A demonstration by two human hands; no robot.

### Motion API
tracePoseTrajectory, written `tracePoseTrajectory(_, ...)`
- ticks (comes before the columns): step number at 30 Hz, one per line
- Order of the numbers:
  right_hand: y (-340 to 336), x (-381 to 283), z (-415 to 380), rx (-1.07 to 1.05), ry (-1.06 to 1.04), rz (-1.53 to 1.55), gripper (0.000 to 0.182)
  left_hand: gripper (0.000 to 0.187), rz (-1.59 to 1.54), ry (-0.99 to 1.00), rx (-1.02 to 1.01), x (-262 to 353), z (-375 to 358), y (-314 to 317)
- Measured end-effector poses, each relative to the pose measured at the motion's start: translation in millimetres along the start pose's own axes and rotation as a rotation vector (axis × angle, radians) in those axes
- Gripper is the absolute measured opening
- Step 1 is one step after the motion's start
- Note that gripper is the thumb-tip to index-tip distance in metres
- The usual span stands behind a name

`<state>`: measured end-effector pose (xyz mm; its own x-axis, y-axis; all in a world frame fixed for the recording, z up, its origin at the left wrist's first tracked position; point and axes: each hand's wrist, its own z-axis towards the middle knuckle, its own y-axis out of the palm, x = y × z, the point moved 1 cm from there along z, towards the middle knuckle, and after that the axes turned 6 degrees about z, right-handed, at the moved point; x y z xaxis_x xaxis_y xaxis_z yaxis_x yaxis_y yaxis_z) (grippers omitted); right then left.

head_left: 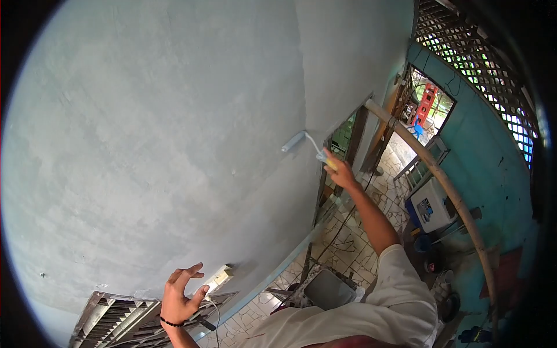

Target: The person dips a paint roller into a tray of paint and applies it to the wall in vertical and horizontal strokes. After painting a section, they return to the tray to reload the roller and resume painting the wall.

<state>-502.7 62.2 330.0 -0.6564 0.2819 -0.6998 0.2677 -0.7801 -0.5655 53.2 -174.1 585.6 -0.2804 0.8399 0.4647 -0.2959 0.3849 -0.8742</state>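
My right hand is wrapped round the handle of a paint roller, arm stretched out. The roller's pale sleeve lies against the grey-painted wall, near the edge of an opening. My left hand is raised low in the view with its fingers apart and nothing in it, a dark beaded bracelet round the wrist. Close beside its fingers, a white electrical box with a cable is fixed to the wall.
A paint tray sits below me above the cracked-tile floor. A long wooden pole slants across the right side. Behind it are a white and blue cooler and a teal wall. A louvred window lies at lower left.
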Motion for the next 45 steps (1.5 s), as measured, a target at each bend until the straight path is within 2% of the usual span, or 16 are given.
tracePoseTrajectory(1, 5, -7, -2, 0.011, -0.005, 0.006, 0.078, 0.051, -0.018, 0.016, -0.001, 0, 2, 2)
tracePoseTrajectory(4, 14, -1, -11, -0.129, 0.239, -0.104, 0.077, 0.052, -0.053, 0.048, -0.034, -1, 2, 3)
tracePoseTrajectory(5, 16, 8, -16, -0.126, 0.170, -0.162, 0.078, 0.052, -0.059, 0.052, -0.034, -1, 3, 3)
tracePoseTrajectory(8, 11, 14, -26, -0.230, 0.212, -0.231, 0.077, 0.053, -0.050, 0.037, -0.027, -2, 1, 2)
tracePoseTrajectory(14, 24, -5, -23, -0.079, 0.212, -0.193, 0.079, 0.054, -0.041, 0.051, -0.021, -2, 1, 4)
tracePoseTrajectory(20, 19, 6, -29, -0.157, 0.216, -0.177, 0.076, 0.055, -0.072, 0.026, -0.011, -6, -5, 2)
tracePoseTrajectory(23, 2, -23, -20, -0.105, 0.176, -0.075, 0.075, 0.055, -0.083, 0.049, -0.011, -4, 3, 5)
tracePoseTrajectory(29, -67, -115, 68, 0.122, -0.202, 0.101, 0.072, 0.058, -0.162, 0.070, -0.045, 1, 27, 21)
tracePoseTrajectory(31, -109, -171, 99, 0.085, -0.242, 0.128, 0.068, 0.058, -0.127, 0.099, -0.060, 5, 34, 23)
tracePoseTrajectory(33, -133, -197, 121, 0.106, -0.314, 0.142, 0.066, 0.057, -0.147, 0.114, -0.081, 15, 44, 25)
tracePoseTrajectory(37, -112, -178, 133, 0.247, -0.549, 0.144, 0.066, 0.056, -0.222, 0.039, -0.132, 34, 43, 19)
tracePoseTrajectory(38, -102, -169, 124, 0.231, -0.520, 0.145, 0.066, 0.056, -0.235, 0.004, -0.141, 34, 44, 18)
tracePoseTrajectory(39, -93, -160, 114, 0.216, -0.492, 0.147, 0.066, 0.055, -0.240, 0.272, -0.092, -7, 42, 34)
tracePoseTrajectory(40, -86, -149, 99, 0.146, -0.372, 0.163, 0.066, 0.053, -0.212, 0.250, -0.098, -7, 43, 33)
tracePoseTrajectory(42, -75, -138, 82, 0.187, -0.403, 0.106, 0.066, 0.051, -0.153, 0.202, -0.120, -2, 42, 26)
tracePoseTrajectory(45, -71, -148, 90, 0.242, -0.423, 0.136, 0.067, 0.047, -0.371, 0.180, -0.162, 6, 43, 21)
